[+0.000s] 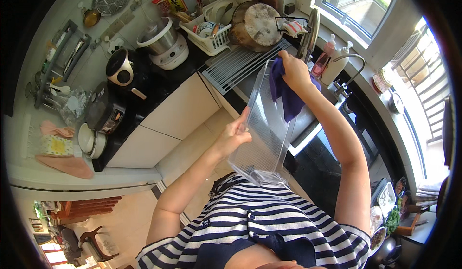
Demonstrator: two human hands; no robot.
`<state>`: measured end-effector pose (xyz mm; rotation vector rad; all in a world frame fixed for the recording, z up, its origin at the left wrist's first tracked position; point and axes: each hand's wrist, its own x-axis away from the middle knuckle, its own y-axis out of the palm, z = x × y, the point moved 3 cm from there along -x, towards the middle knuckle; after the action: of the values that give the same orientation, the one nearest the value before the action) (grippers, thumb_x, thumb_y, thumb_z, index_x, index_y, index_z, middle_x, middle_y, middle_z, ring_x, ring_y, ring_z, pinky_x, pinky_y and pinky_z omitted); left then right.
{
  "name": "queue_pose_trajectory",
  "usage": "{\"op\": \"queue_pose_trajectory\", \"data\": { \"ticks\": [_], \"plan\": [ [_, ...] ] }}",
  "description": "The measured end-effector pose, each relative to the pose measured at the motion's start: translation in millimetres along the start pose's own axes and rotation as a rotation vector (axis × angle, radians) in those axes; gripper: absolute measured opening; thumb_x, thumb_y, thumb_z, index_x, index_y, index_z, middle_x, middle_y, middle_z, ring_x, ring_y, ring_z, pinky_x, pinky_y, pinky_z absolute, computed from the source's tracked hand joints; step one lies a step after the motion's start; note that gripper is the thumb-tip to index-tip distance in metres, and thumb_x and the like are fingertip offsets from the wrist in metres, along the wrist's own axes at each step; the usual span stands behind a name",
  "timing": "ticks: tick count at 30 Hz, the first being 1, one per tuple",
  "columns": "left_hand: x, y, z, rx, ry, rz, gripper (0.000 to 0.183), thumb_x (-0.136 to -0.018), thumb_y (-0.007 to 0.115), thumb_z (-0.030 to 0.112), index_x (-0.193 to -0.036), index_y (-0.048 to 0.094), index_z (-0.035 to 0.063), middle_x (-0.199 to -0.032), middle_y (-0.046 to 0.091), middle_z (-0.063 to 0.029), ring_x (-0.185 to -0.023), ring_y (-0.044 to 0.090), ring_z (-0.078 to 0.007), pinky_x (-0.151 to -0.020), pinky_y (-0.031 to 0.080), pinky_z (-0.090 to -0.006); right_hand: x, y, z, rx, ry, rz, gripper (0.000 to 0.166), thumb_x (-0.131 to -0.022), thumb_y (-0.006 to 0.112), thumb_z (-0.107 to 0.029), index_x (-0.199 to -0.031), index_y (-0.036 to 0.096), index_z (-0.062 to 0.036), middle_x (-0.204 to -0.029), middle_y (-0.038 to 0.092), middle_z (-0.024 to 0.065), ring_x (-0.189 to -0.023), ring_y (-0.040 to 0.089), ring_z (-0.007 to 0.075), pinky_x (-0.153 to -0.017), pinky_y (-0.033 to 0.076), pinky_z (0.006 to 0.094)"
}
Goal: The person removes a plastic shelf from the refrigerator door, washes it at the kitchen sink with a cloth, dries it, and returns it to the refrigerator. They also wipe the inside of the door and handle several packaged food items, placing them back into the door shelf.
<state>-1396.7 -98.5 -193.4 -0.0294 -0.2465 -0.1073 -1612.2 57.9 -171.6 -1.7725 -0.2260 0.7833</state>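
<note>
A long clear plastic bin (265, 135) is held tilted in front of my striped shirt, over the edge of the sink. My left hand (234, 133) grips its left side wall, with the thumb on the near side. At the bin's far end, my right hand (294, 72) holds a purple cloth (288, 99) against the rim and the right wall; part of the cloth hangs down over the plastic. The fingertips of my right hand are partly hidden by the cloth.
A roll-up metal drying rack (238, 67) spans the sink, beside a large upturned pot (256, 27) and a white dish basket (213, 40). Soap bottles (334, 65) and a faucet (312, 34) stand at the right. An air fryer (126, 72) sits on the left counter.
</note>
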Motion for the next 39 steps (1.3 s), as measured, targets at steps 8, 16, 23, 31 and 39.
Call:
{"op": "queue_pose_trajectory", "data": {
  "ticks": [8,16,23,31,39],
  "plan": [
    [19,-33,-7,0.126,0.026,-0.022,0.081,-0.072,0.055,0.009,-0.144,0.019,0.0084,-0.1,0.046,-0.0074,-0.067,0.045,-0.0071,-0.07,0.041,-0.0212,-32,5,-87,0.092,-0.395,0.283,0.031,-0.074,0.056,-0.008,-0.104,0.047,-0.0085,-0.081,0.054,0.006,-0.082,0.055,0.0226,-0.072,0.042,0.0322],
    [57,-135,-24,-0.383,0.114,0.235,0.08,-0.065,0.063,0.015,-0.139,0.036,0.0243,-0.106,0.045,-0.0134,-0.09,0.046,-0.0212,-0.078,0.044,-0.0293,-36,5,-107,-0.283,-0.294,-0.165,0.055,-0.065,0.062,0.001,-0.116,0.041,-0.0075,-0.088,0.061,0.0181,-0.086,0.059,0.0377,-0.073,0.046,0.0434],
    [83,-173,-32,-0.188,0.117,0.343,0.079,-0.065,0.064,0.014,-0.138,0.038,0.0262,-0.108,0.045,-0.0099,-0.09,0.045,-0.02,-0.083,0.042,-0.0298,-13,12,-51,-1.6,0.486,0.12,0.032,-0.087,0.056,-0.013,-0.118,0.052,-0.0046,-0.116,0.058,0.0076,-0.108,0.054,0.0205,-0.095,0.042,0.0349],
    [98,-168,-23,-0.095,0.128,0.394,0.079,-0.068,0.057,0.004,-0.141,0.033,0.0181,-0.133,0.037,-0.0087,-0.117,0.04,-0.0221,-0.1,0.031,-0.0347,-2,-14,-95,-1.949,0.493,0.317,0.055,-0.087,0.055,-0.038,-0.13,0.041,-0.0063,-0.129,0.048,0.0116,-0.118,0.047,0.0278,-0.102,0.037,0.0435],
    [98,-109,-18,-0.405,0.341,0.508,0.088,-0.06,0.065,0.012,-0.141,0.031,0.0183,-0.102,0.041,-0.0112,-0.096,0.043,-0.0242,-0.089,0.037,-0.0309,-39,-1,-173,-0.224,0.176,0.322,0.049,-0.061,0.072,-0.015,-0.1,0.047,-0.0005,-0.096,0.054,0.0144,-0.097,0.054,0.0315,-0.08,0.042,0.0413]
  ]
}}
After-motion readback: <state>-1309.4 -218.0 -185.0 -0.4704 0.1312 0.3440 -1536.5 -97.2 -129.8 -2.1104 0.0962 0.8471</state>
